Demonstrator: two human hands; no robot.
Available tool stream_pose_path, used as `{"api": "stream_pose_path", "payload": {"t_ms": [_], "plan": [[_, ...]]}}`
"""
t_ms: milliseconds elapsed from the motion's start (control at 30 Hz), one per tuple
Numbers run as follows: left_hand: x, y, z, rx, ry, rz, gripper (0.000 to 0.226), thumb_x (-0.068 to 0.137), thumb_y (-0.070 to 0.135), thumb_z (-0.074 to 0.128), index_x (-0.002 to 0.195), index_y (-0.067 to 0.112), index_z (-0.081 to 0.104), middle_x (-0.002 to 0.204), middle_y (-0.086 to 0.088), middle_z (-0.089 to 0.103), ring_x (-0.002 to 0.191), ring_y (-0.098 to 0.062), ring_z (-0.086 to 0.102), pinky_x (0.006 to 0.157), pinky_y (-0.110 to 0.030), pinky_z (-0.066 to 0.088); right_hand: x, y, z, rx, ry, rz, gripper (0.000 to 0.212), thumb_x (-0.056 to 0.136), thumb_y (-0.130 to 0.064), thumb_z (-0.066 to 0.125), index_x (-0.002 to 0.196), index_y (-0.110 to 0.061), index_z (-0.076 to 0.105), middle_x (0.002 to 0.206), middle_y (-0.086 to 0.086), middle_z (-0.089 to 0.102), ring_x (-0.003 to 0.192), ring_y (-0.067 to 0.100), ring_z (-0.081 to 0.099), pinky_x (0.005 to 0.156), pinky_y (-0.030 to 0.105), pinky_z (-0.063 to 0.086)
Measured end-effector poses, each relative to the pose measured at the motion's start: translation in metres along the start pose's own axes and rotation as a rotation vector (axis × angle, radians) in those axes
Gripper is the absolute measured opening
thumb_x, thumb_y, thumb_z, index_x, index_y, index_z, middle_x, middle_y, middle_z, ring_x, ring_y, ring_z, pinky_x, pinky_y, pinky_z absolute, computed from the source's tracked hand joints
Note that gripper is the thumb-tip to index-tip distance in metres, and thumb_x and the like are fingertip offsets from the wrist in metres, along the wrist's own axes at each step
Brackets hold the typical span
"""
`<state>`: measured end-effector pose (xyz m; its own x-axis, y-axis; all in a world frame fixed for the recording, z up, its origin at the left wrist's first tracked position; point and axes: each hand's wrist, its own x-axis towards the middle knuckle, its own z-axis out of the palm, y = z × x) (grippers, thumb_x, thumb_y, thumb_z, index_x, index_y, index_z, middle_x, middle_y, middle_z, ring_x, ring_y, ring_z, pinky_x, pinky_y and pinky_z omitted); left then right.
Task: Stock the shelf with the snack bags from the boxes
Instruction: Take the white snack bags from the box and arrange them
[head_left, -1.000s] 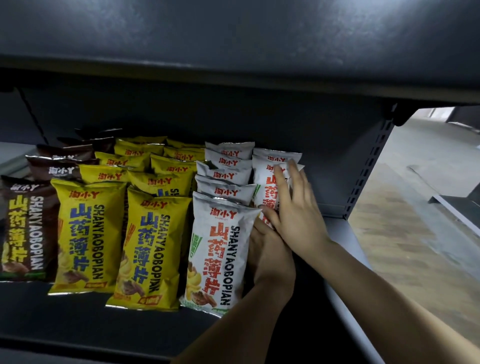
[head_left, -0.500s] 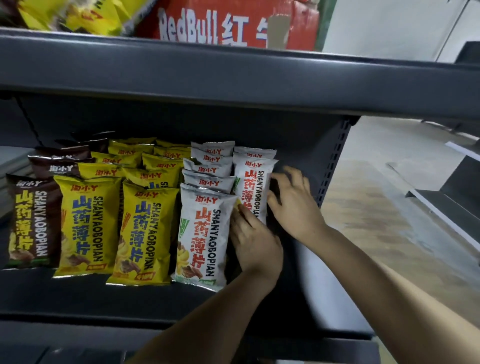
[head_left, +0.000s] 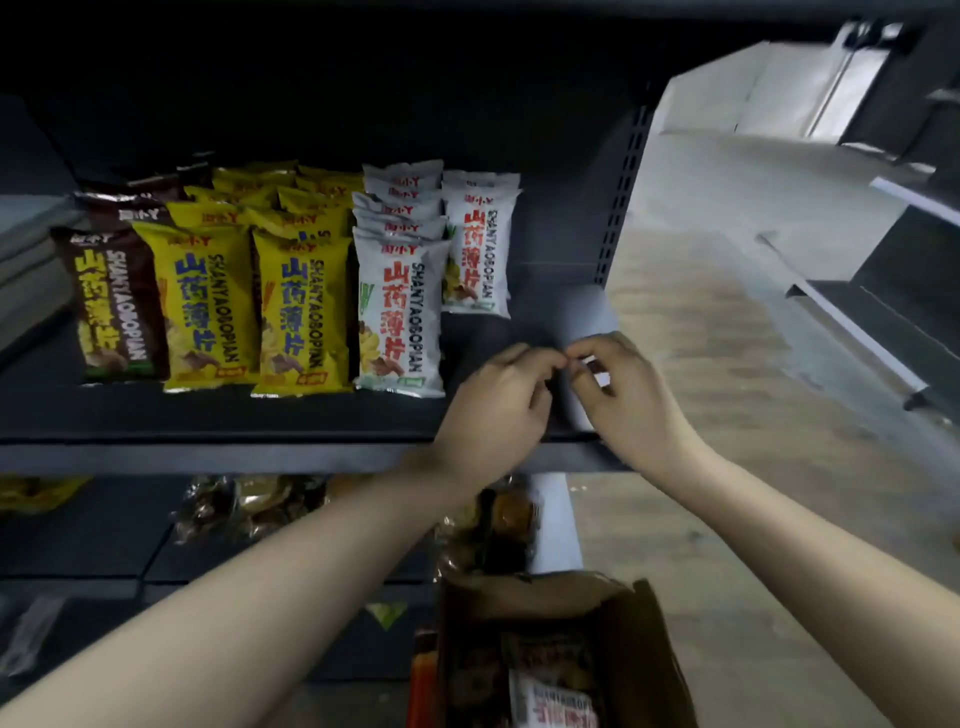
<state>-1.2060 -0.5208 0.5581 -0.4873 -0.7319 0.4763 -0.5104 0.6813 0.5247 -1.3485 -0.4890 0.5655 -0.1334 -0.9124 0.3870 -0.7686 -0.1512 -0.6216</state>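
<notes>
Rows of snack bags stand on the dark shelf (head_left: 218, 415): brown bags (head_left: 111, 301) at the left, yellow bags (head_left: 208, 306) in two rows, white bags (head_left: 400, 312) beside them, and a shorter row of white bags (head_left: 480, 249) set further back. My left hand (head_left: 498, 400) and my right hand (head_left: 628, 395) hover over the shelf's front right corner, fingers curled, fingertips nearly meeting, holding nothing. Below, an open cardboard box (head_left: 644, 654) holds more snack bags (head_left: 556, 696).
A lower shelf (head_left: 104, 540) carries clear-wrapped dark snacks (head_left: 249, 504). The shelf's perforated upright (head_left: 618, 192) marks its right end. Wooden floor (head_left: 727, 415) lies to the right, with another shelving unit (head_left: 872, 312) at the far right.
Both hands have let go of the right-hand white bags and pulled back to the shelf's front edge. The view has tipped downward, bringing the box into sight.
</notes>
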Motion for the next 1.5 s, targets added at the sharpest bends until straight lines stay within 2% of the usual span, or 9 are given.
{"api": "stream_pose_path", "payload": {"t_ms": [167, 333, 500, 667, 800, 1000, 1233, 1367, 1500], "plan": [[-0.064, 0.011, 0.017, -0.088, -0.129, -0.003, 0.029, 0.081, 0.021, 0.036, 0.089, 0.013, 0.062, 0.087, -0.004, 0.064, 0.081, -0.027, 0.060, 0.067, -0.041, 0.050, -0.091, -0.006, 0.002, 0.072, -0.118, 0.074, 0.010, 0.094, -0.015, 0.052, 0.098, -0.016, 0.061, 0.100, 0.002, 0.060, 0.088, 0.019, 0.060, 0.074, 0.034, 0.050], [-0.127, 0.009, 0.059, -0.036, -0.584, -0.220, 0.005, 0.093, 0.020, 0.047, 0.090, 0.022, 0.051, 0.088, 0.002, 0.058, 0.084, -0.019, 0.056, 0.074, -0.035, 0.046, -0.162, 0.035, 0.032, -0.024, -0.366, 0.191, 0.009, 0.095, -0.022, 0.049, 0.096, -0.018, 0.058, 0.092, -0.006, 0.058, 0.091, 0.017, 0.058, 0.077, 0.036, 0.048], [-0.178, -0.023, 0.118, -0.044, -0.901, -0.409, 0.021, 0.094, 0.013, 0.044, 0.106, 0.005, 0.058, 0.107, -0.012, 0.061, 0.099, -0.025, 0.057, 0.085, -0.033, 0.046, -0.202, 0.087, 0.077, -0.092, -0.670, 0.391, 0.021, 0.095, -0.026, 0.048, 0.108, -0.018, 0.062, 0.106, 0.000, 0.061, 0.098, 0.020, 0.060, 0.083, 0.038, 0.051], [-0.220, -0.053, 0.171, 0.084, -1.101, -0.617, 0.019, 0.095, 0.012, 0.042, 0.104, 0.002, 0.056, 0.107, -0.019, 0.058, 0.107, -0.032, 0.056, 0.075, -0.030, 0.041, -0.226, 0.143, 0.116, -0.210, -0.996, 0.546, 0.033, 0.093, -0.019, 0.053, 0.121, -0.003, 0.053, 0.119, 0.015, 0.060, 0.110, 0.031, 0.057, 0.086, 0.035, 0.047], [-0.238, -0.075, 0.212, 0.209, -1.168, -0.691, 0.029, 0.096, 0.013, 0.044, 0.116, -0.001, 0.059, 0.122, -0.017, 0.060, 0.113, -0.029, 0.057, 0.077, -0.028, 0.041, -0.236, 0.187, 0.146, -0.289, -1.159, 0.582, 0.041, 0.089, -0.021, 0.058, 0.126, -0.007, 0.047, 0.126, 0.017, 0.053, 0.113, 0.035, 0.055, 0.091, 0.038, 0.048], [-0.268, -0.116, 0.279, 0.239, -1.273, -0.769, 0.033, 0.094, 0.016, 0.049, 0.124, 0.005, 0.055, 0.129, -0.014, 0.055, 0.119, -0.028, 0.053, 0.097, -0.030, 0.041, -0.242, 0.243, 0.203, -0.347, -1.247, 0.644, 0.065, 0.093, -0.024, 0.058, 0.145, -0.003, 0.026, 0.147, 0.022, 0.030, 0.135, 0.040, 0.032, 0.112, 0.043, 0.030], [-0.294, -0.131, 0.313, -0.013, -1.319, -0.809, 0.050, 0.078, 0.035, 0.069, 0.121, 0.015, 0.055, 0.122, -0.004, 0.057, 0.114, -0.022, 0.054, 0.099, -0.027, 0.043, -0.269, 0.252, 0.250, -0.357, -1.276, 0.599, 0.064, 0.095, -0.019, 0.051, 0.148, -0.007, 0.018, 0.152, 0.019, 0.018, 0.140, 0.038, 0.020, 0.114, 0.049, 0.024], [-0.310, -0.136, 0.323, 0.131, -1.285, -0.798, 0.094, 0.072, 0.030, 0.078, 0.145, 0.007, 0.022, 0.145, -0.010, 0.034, 0.131, -0.025, 0.038, 0.110, -0.030, 0.032, -0.274, 0.260, 0.255, -0.392, -1.260, 0.544, 0.066, 0.089, -0.020, 0.060, 0.144, -0.010, 0.024, 0.145, 0.016, 0.028, 0.135, 0.034, 0.029, 0.107, 0.049, 0.030], [-0.322, -0.138, 0.327, 0.250, -1.279, -0.798, 0.101, 0.076, 0.031, 0.075, 0.148, 0.008, 0.010, 0.149, -0.012, 0.026, 0.136, -0.029, 0.031, 0.113, -0.037, 0.029, -0.281, 0.262, 0.259, -0.430, -1.265, 0.498, 0.072, 0.087, -0.026, 0.063, 0.145, -0.013, 0.022, 0.146, 0.013, 0.030, 0.136, 0.033, 0.030, 0.109, 0.049, 0.026]]}}
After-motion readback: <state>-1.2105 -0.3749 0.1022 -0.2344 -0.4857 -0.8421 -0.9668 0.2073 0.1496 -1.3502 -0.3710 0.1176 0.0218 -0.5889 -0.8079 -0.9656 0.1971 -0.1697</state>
